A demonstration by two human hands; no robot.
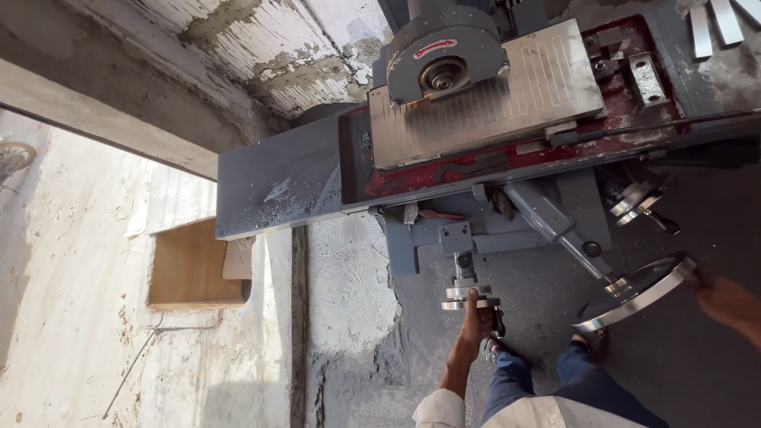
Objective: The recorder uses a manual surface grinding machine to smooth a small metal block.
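Gripping handwheels (469, 297), both hands (478, 321)

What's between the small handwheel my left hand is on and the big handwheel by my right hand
In the head view, between the small handwheel under the left hand and the big handwheel by the right hand: bare dark floor and a slanting grey shaft.

Rough whitewashed wall (261, 47) with peeling plaster, concrete beam (103, 119) crossing it. Bright daylight on pale wall (71, 261); square wooden-lined niche (194, 265). Dark grey floor (690, 364), possibly strewn with metal dust.
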